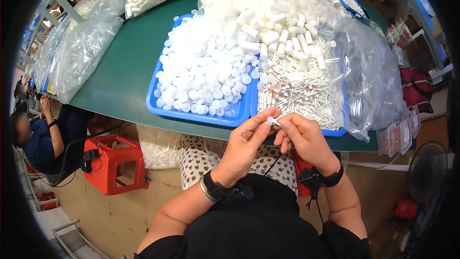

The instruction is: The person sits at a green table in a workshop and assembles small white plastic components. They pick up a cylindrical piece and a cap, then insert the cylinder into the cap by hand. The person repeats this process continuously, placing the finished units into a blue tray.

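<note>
Small white plastic piece (pixel 273 121) pinched between left hand (pixel 247 141) thumb and forefinger, right hand (pixel 303 136) fingertips touching its right end; long axis cannot be told.

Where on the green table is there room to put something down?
The bare green table is free between the blue tray of white caps and the clear bags on the left. The middle and right are crowded with trays, tubes and bags. Both hands hold a small white piece.
</note>
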A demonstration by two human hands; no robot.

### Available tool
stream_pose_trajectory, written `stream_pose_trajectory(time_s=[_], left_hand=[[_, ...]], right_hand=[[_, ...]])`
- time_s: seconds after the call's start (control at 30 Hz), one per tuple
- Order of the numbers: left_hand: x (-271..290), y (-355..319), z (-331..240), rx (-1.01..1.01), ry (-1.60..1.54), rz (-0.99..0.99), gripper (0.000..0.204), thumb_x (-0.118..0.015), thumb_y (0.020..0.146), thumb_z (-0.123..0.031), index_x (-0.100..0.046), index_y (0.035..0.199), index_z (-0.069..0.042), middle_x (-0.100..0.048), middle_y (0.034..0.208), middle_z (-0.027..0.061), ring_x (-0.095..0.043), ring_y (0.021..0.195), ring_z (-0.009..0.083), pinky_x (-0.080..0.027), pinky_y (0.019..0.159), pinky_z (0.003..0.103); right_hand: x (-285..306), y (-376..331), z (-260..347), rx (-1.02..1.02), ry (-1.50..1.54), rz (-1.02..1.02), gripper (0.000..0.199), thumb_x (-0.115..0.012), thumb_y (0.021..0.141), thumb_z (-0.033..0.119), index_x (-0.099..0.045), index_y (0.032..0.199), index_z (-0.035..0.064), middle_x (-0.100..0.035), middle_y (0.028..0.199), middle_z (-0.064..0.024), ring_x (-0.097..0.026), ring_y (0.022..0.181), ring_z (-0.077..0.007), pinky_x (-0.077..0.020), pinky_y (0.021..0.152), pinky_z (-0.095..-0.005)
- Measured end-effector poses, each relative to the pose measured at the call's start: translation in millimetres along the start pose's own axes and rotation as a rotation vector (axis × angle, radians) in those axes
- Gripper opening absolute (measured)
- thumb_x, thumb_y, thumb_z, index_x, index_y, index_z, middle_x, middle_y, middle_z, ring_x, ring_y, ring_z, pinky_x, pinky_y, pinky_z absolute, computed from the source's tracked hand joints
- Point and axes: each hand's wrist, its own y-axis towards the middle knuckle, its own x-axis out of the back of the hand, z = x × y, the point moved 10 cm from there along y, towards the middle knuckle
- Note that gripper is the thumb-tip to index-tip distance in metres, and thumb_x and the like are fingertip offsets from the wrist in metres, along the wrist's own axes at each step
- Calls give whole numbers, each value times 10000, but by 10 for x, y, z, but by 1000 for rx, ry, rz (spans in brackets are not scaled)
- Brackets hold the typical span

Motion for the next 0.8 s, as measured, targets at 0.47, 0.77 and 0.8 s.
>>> stream_pose_trajectory(time_s=[0.47,0.77,0.8], left_hand=[[251,-100,-81,39,-120,-81,415,-486,1042,-270,-478,1342,16,-654,1142,160,-648,962,174,-537,877,305],[15,-112,-476,-156,134,0,427,-481,1043,-303,-519,1306,30,-648,1193,147,-642,1013,185,-517,863,300],[-49,-98,-499,-187,176,28,423,-478,1044,-302,-526,1300,31,-645,1201,140,-640,1020,183,-513,863,297]], right_hand=[[1191,924,388,271,-1265,-568,201,-625,881,174,-591,831,-17,-656,818,-213,-645,742,-402,-512,647,-455],[462,180,729,386,-594,-296,159,-662,833,70,-518,820,3,-562,623,-121,-574,535,-214,-463,533,-329],[359,92,684,383,-589,-257,153,-665,835,73,-529,840,3,-572,632,-118,-577,537,-203,-465,533,-323]])
